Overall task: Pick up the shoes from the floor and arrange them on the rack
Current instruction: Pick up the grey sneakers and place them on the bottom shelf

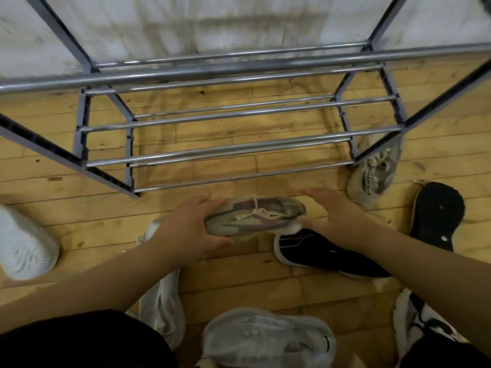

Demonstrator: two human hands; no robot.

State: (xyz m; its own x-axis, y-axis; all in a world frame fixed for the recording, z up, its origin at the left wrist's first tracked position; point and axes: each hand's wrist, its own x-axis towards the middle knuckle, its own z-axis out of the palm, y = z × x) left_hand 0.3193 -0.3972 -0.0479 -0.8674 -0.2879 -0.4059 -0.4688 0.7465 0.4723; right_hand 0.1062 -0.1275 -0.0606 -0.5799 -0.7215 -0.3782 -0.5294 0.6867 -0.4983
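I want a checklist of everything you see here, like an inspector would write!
Surface: wooden plank floor, scuffed.
Job's things: metal shoe rack, no shoes on its rails; grey and maroon sneaker held in front of it.
Clutter: black shoe, beige sneaker by the rack's right leg, upturned black sole, white shoes scattered around.
Grippers: left hand grips the sneaker's toe; right hand touches its heel, fingers spread.
Cables: nothing seen.
Surroundings: stained white wall behind the rack.
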